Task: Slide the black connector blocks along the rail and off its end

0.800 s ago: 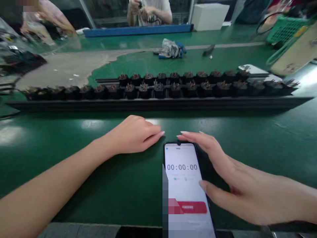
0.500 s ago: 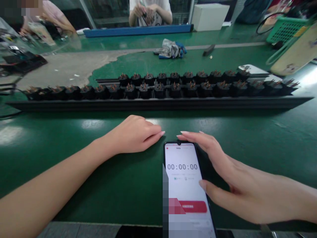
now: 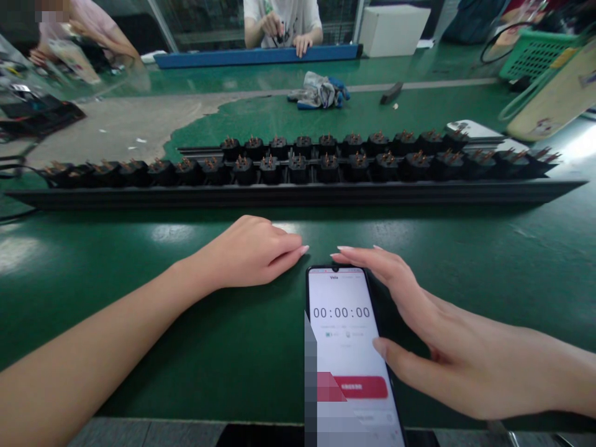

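My left hand [image 3: 258, 251] rests on the green tabletop, its fingers curled together and pointing right; nothing shows in it. To its right is a smartphone [image 3: 342, 354] with a lit screen reading 00:00:00 above a red button; part of the phone is blurred out. My right hand [image 3: 433, 329] lies along the phone's right side with fingers stretched past its top edge and the thumb tip at its right border. Beyond both hands runs a long black rail [image 3: 298, 194], with black plug-like parts [image 3: 329, 167] in rows behind it, copper-coloured pins up.
Crumpled gloves [image 3: 319, 92] and a small dark block [image 3: 391, 93] lie farther back. A blue bar [image 3: 256, 59] sits before a co-worker, near a white box [image 3: 395, 31]. A green basket [image 3: 535, 56] stands at the right. Another person sits at the far left.
My hands and the phone stay in place; the view shifts very slightly. Across the table, the co-worker's hands have moved apart, one now on the blue bar.
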A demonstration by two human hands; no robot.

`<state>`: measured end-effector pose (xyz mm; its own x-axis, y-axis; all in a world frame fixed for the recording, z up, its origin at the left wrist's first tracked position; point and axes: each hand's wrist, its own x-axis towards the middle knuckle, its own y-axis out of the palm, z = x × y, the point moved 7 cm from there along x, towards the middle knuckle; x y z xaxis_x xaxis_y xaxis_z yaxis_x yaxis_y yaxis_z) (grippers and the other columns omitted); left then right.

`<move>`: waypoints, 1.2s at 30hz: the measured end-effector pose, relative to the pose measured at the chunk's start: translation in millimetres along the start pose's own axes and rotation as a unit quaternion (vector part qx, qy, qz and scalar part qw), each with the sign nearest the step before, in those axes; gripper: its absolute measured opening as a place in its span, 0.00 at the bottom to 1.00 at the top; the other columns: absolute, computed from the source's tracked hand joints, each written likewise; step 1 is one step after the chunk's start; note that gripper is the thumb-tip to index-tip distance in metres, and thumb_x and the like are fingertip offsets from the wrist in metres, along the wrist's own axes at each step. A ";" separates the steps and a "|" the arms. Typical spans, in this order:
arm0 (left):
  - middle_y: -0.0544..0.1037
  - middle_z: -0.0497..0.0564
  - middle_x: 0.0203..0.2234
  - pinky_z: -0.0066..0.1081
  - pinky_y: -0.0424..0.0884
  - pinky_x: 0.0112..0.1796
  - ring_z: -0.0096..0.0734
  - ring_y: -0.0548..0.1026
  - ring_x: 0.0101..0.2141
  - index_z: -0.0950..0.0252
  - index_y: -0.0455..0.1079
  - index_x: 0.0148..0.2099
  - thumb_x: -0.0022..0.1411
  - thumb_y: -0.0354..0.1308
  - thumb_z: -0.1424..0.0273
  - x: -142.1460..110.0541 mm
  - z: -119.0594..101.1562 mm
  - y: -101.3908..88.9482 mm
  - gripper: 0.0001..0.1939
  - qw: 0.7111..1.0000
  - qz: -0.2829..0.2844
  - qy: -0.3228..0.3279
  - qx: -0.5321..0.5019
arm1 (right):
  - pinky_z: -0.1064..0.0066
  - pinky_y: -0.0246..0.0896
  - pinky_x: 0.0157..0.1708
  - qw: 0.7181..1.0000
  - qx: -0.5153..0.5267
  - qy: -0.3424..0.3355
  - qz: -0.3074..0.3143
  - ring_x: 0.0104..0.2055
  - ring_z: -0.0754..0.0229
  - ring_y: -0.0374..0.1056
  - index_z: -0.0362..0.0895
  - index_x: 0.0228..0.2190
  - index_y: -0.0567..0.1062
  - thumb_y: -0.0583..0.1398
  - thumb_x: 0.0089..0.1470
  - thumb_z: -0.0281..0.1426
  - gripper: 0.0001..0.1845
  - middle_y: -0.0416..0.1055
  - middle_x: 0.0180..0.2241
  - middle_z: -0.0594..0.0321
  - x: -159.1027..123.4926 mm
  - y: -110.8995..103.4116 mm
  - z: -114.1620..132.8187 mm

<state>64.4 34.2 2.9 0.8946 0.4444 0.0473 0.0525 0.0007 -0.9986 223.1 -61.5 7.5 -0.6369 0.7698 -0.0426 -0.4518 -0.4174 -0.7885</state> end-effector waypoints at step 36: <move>0.72 0.47 0.19 0.31 0.57 0.27 0.29 0.68 0.21 0.63 0.64 0.28 0.75 0.45 0.66 -2.8 -2.3 -4.1 0.21 1.000 0.005 -0.007 0.012 | 0.56 0.63 0.57 0.910 -0.003 0.077 -0.408 0.53 0.54 0.69 0.45 0.56 0.73 0.56 0.62 0.41 0.24 0.73 0.54 0.55 -14.2 -131.0 -41.1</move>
<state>62.7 30.9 6.9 0.8889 0.4565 0.0379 0.0330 0.0186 -0.9993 317.0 2.1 86.2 0.0043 0.8802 0.4745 -0.7313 0.3264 -0.5989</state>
